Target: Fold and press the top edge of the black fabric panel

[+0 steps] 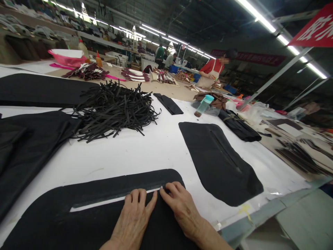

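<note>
A large black panel (85, 229) with rounded corners lies on the white-covered table in front of me. A long narrow slot in it shows white (99, 204). My left hand (134, 215) rests on the panel, fingertips at the slot's edge and thumb spread toward the right. Beside it, at the slot's right end, my right hand (183, 205) has thumb and fingers pinched on the black material; the fingertips partly hide that spot. Another black panel (218, 159), with a long slit line, lies to the right, apart from both hands.
A heap of black strips (117, 107) sits behind the panel. Folded black material (28, 139) lies left. Farther back are a small folded black piece (169, 103), a turquoise-lidded bottle (204, 106) and a pink basin (69, 59). A person in an apron (210, 71) stands beyond the table.
</note>
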`<state>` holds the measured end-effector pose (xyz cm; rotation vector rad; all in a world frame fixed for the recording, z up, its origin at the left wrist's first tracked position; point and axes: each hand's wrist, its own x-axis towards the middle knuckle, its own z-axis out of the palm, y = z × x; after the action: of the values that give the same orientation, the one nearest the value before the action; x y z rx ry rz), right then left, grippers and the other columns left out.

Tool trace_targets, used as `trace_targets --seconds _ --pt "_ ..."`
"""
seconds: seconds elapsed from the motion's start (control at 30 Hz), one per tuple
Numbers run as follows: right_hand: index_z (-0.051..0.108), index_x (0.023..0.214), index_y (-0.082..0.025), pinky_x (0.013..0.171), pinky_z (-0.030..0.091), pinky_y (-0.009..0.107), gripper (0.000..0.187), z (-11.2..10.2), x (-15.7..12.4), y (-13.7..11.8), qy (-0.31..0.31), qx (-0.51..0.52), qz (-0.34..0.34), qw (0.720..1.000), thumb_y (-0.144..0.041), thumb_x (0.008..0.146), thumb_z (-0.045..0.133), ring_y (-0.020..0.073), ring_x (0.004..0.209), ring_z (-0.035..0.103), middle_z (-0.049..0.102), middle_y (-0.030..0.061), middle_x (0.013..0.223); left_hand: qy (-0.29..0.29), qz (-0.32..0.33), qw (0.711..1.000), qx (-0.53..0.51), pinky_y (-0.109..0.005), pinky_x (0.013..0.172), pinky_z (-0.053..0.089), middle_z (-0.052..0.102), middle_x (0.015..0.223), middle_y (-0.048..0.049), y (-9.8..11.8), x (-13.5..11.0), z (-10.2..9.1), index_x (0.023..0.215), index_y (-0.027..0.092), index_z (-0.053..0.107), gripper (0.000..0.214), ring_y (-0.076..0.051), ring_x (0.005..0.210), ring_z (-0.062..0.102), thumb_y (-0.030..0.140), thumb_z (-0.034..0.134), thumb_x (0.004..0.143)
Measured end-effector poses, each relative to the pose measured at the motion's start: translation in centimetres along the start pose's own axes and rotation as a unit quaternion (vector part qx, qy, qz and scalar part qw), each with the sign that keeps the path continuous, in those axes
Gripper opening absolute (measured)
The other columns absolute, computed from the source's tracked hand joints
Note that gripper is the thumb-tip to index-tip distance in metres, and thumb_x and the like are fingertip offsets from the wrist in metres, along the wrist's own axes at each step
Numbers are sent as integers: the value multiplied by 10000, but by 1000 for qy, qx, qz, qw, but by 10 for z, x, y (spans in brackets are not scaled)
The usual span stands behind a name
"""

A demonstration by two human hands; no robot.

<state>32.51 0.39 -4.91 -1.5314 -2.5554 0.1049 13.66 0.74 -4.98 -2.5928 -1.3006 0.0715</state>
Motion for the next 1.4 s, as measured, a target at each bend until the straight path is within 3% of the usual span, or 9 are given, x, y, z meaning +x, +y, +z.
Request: trace_targets --seconds 0.13,0.27,0.37,0.63,0.8,0.93,1.07,1.27,1.4 --pt "516 1177 -153 737 498 363 329 -2 0 2 -6 -30 -16 999 -34 872 479 225 883 482 542 84 1038 30 15 999 -3 -409 730 516 583 994 -128 -3 -6 10 1288 250 383 515 -288 851 554 95 371 796" --pt "527 1165 -123 763 514 370 354 -2 -3 2 1 -46 -20 999 -17 828 524 238 896 489 552 106 1057 100 51 993 -34 -388 838 520 586 1077 -146 -15 -20 31 1209 89 465 465 -284 980 535 78 393 750" --pt "558 1114 -99 757 522 403 377 0 -1 -10 43 -76 -4 996 38 765 510 270 899 503 562 127 1078 131 49 989 -40 -347 883 508 592 1098 -132 -22 -29 39 1183 44 474 450 -268 1025 526 66 387 741" --pt "566 1092 -122 728 534 383 435 27 19 -43 138 -53 -90 985 29 733 373 258 854 557 599 105 1007 128 48 989 -61 -343 942 452 548 1169 -131 -22 -34 37 1197 19 429 435 -257 1084 483 87 397 769" --pt "579 1081 -129 695 557 350 458 24 20 -30 122 -50 -115 985 39 703 381 241 832 579 596 105 951 79 36 992 -91 -348 958 434 564 1118 -144 -51 -55 25 1185 10 440 410 -261 1036 500 154 449 802" --pt "560 1118 -103 714 568 351 442 20 17 -27 110 -56 -127 984 25 730 390 248 847 583 589 117 952 18 12 997 -79 -358 952 455 570 1131 -144 -81 -80 23 1208 29 423 468 -267 1060 506 15 419 741" --pt "554 1120 -92 722 570 326 437 24 15 -27 117 -81 -126 982 31 741 375 248 870 583 588 119 947 4 -30 998 -47 -343 943 481 596 1117 -117 -106 -102 26 1192 63 451 501 -240 1044 541 -79 361 720" --pt "549 1118 -98 719 577 316 444 16 14 -24 101 -85 -127 983 44 734 376 237 862 593 590 113 943 -114 -77 979 -149 -352 983 460 567 1178 -119 -125 -106 2 1213 98 451 496 -234 1098 517 -56 370 748" --pt "553 1103 -109 701 572 288 454 11 10 -21 109 -94 -126 982 56 721 371 224 853 591 587 111 951 -70 -111 981 -142 -345 949 484 586 1140 -92 -130 -109 8 1159 139 504 487 -215 1066 535 -73 329 757"
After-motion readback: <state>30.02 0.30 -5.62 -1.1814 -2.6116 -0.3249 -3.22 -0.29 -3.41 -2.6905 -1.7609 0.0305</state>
